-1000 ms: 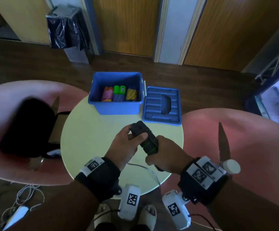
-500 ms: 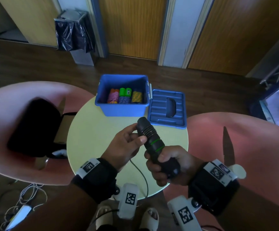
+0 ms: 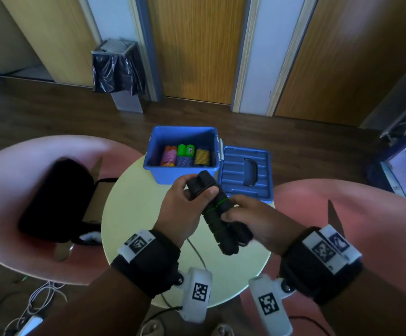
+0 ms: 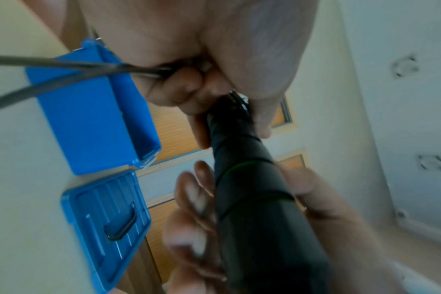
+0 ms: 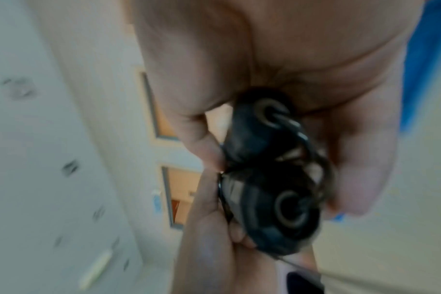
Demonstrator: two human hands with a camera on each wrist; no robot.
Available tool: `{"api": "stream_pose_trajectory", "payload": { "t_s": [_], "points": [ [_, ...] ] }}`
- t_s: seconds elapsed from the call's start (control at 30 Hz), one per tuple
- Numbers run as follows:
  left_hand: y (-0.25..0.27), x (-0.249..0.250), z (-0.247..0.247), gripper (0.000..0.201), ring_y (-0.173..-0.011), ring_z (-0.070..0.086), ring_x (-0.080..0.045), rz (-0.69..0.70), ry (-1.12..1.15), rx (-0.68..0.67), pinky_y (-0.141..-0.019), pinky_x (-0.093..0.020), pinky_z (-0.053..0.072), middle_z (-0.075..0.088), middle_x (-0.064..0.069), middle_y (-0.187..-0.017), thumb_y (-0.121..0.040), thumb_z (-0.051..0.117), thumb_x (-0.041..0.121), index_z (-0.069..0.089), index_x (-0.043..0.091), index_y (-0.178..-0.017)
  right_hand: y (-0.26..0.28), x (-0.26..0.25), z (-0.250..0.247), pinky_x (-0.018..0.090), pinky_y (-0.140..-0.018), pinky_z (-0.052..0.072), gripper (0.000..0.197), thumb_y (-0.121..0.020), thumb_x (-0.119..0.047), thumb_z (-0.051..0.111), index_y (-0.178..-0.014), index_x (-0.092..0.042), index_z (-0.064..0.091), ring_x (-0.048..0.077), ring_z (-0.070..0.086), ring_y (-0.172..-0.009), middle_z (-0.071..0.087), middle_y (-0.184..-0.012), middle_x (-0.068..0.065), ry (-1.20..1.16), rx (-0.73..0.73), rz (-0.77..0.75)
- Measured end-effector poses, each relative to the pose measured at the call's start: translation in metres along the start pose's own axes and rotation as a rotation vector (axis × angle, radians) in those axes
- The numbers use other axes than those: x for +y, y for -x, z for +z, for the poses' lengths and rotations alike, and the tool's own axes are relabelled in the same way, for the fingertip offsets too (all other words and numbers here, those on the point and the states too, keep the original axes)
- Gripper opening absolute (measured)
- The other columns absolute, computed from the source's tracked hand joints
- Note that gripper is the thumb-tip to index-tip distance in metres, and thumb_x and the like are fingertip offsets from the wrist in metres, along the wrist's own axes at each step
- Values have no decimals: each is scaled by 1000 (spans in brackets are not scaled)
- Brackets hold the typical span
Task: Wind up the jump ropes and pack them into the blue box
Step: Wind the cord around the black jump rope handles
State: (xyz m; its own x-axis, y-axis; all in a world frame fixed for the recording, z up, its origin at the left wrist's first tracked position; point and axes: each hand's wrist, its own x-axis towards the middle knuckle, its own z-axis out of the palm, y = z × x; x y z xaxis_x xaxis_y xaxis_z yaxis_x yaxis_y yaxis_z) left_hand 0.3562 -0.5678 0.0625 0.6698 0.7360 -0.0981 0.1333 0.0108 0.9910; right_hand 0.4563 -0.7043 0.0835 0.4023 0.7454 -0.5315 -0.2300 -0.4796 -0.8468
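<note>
Two black jump-rope handles (image 3: 217, 213) with green rings lie side by side above the round yellow table (image 3: 136, 214). My left hand (image 3: 185, 204) grips their far end, thumb on top; the left wrist view shows it around the handles (image 4: 249, 179). My right hand (image 3: 248, 219) grips the near end, where the handle ends (image 5: 272, 175) with metal rings show. A thin grey rope (image 3: 197, 253) trails from the hands toward me. The open blue box (image 3: 182, 174) stands at the table's far edge with several wound coloured ropes (image 3: 185, 156) inside.
The blue lid (image 3: 245, 173) lies flat to the right of the box. Pink chairs (image 3: 27, 185) flank the table, the left one bearing a black bag (image 3: 54, 197). A bin with a black liner (image 3: 117, 71) stands by the wooden doors. Cables (image 3: 35, 304) lie on the floor at left.
The handles have turned and now lie paired, with my left hand moved up onto their far end. My right hand has shifted along them. The view has tilted slightly.
</note>
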Motion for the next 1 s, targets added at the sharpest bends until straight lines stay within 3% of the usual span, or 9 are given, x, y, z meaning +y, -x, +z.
{"api": "stream_pose_trajectory", "payload": {
  "t_s": [0.07, 0.13, 0.2, 0.3, 0.4, 0.47, 0.57, 0.83, 1.0],
  "points": [
    [-1, 4, 4, 32, -72, 69, -6, -4, -25, 70, -69, -22, 50, 74, 6, -80, -77, 80, 33, 62, 27, -103, 5, -8, 8, 33, -66, 52, 47, -68, -48, 78, -103, -27, 55, 14, 66, -68, 68, -84, -5, 444, 181, -145],
    [-1, 9, 10, 37, -71, 68, -4, -11, -40, 108, -66, -19, 49, 73, 6, -80, -74, 81, 38, 61, 28, -103, 6, -11, 19, 38, -70, 55, 65, -60, -65, 75, -106, -30, 46, 15, 66, -78, 64, -89, -8, 857, 282, -187],
    [0, 16, 14, 39, -68, 66, 0, -7, -64, 112, -59, -11, 46, 73, 7, -80, -72, 82, 40, 60, 30, -103, 3, -9, 23, 40, -74, 55, 64, -65, -56, 73, -110, -25, 39, 21, 66, -85, 62, -92, -7, 1008, 396, -189],
    [2, 20, 12, 39, -73, 65, 3, 13, -103, 65, -61, -8, 43, 73, 7, -86, -76, 80, 37, 59, 32, -108, 3, -12, 18, 36, -68, 53, 44, -72, -35, 70, -101, -21, 39, 18, 62, -78, 60, -86, -5, 885, 427, -198],
    [5, 22, 4, 46, -59, 61, -3, -5, 34, -65, -59, -21, 43, 74, 3, -84, -78, 78, 31, 59, 33, -120, 8, -16, 14, 36, -57, 49, 37, -66, -27, 73, -90, -22, 45, 18, 61, -63, 59, -77, -3, 584, 263, -203],
    [9, 26, 1, 46, -50, 52, -2, -23, 208, -122, -50, -16, 39, 70, 5, -75, -87, 72, 17, 56, 24, -130, 12, -19, 16, 36, -49, 45, 35, -64, -15, 75, -85, -14, 47, 20, 54, -51, 53, -68, 2, 358, 131, -216],
    [13, 34, 0, 40, -48, 46, -3, -5, 350, -197, -45, -13, 36, 66, 7, -70, -93, 62, 3, 55, 14, -131, 15, -24, 15, 29, -49, 41, 39, -57, -12, 74, -88, -11, 51, 21, 49, -52, 49, -65, 2, 152, 34, -175],
    [11, 50, -7, 67, -46, 35, -4, 101, 403, -343, -44, -15, 30, 63, 7, -68, -70, 71, 27, 52, 18, -133, 25, -34, 1, 24, -45, 38, 51, -46, -17, 70, -90, -6, 46, 23, 46, -46, 41, -74, 16, -183, -225, -141],
    [9, 56, -6, 70, -43, 37, -3, 143, 333, -306, -43, -14, 32, 66, 6, -69, -68, 71, 31, 52, 15, -133, 31, -37, -9, 25, -50, 36, 53, -52, -16, 68, -98, -11, 43, 20, 43, -49, 40, -70, 9, -373, -490, -20]
  ]
}}
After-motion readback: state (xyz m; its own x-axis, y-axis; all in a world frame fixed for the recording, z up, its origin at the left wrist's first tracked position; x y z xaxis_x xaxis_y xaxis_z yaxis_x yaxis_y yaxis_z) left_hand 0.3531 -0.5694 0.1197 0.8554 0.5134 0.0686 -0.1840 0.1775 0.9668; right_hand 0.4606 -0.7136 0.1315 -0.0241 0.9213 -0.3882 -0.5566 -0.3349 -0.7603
